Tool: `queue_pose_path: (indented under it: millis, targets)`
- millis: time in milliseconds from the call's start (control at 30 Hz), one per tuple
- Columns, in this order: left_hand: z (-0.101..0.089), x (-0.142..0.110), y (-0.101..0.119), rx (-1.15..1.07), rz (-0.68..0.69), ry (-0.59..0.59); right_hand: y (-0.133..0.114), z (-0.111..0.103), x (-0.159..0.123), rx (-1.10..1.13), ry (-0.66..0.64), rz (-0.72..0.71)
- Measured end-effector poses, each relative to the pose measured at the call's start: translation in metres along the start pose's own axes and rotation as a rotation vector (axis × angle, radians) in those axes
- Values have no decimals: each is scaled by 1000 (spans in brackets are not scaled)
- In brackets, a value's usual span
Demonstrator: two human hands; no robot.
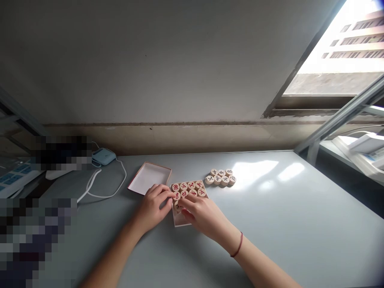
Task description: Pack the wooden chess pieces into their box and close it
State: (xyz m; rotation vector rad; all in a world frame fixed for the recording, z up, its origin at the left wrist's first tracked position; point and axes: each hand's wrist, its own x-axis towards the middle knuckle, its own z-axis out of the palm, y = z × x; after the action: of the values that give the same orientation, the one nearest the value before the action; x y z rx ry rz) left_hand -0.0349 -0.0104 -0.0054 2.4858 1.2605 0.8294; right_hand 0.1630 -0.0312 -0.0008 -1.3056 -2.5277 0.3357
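A shallow box [182, 225] on the desk holds rows of round wooden Chinese chess pieces [191, 185] with red characters. At the box's left rim rests my left hand [154, 208], fingers stretched out and thumb apart, fingertips touching the edge by the pieces. My right hand [201, 214] reaches over the box from the right. Its thumb and fingers close on a chess piece [177, 206] in the front row at the left; they partly hide it. Several more pieces with dark characters [221, 179] stand in a cluster right of the box.
The box lid [151, 179] lies behind my left hand. A white cable [115, 195], a light blue device [104, 156] and a power strip [18, 178] are on the left. Sunlight patches the grey desk [270, 224]; a wall and window stand behind it.
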Motion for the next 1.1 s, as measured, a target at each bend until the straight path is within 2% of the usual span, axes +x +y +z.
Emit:
queue_pose_path:
  millis: [100, 233, 300, 400, 467, 567, 633, 767, 933, 1000, 1100]
  targets:
    - [1, -1, -1, -5, 7, 6, -3, -2, 1, 2, -14, 0]
    - [0, 0, -1, -17, 6, 3, 9, -19, 1, 196, 26, 73]
    - [0, 1, -1, -20, 2, 7, 28, -32, 4, 223, 96, 225]
    - [2, 1, 1, -28, 6, 10, 61, -50, 16, 36, 162, 529]
    - [3, 2, 2, -34, 7, 10, 79, -58, 28, -67, 74, 637]
    - [4, 1, 1, -35, 9, 17, 93, -61, 42, -131, -103, 721]
    - [4, 1, 0, -31, 5, 25, 96, -59, 48, -143, -151, 734]
    - [4, 2, -1, -2, -10, 51, 100, -54, 54, -146, -153, 730]
    - [6, 5, 4, 27, -59, 109, 97, -60, 55, -106, -98, 711]
    - [4, 9, 10, -11, -99, 87, 87, -65, 51, 75, -43, 636]
    - [-1, 18, 23, -90, -167, -17, 63, -64, 38, 523, -34, 435]
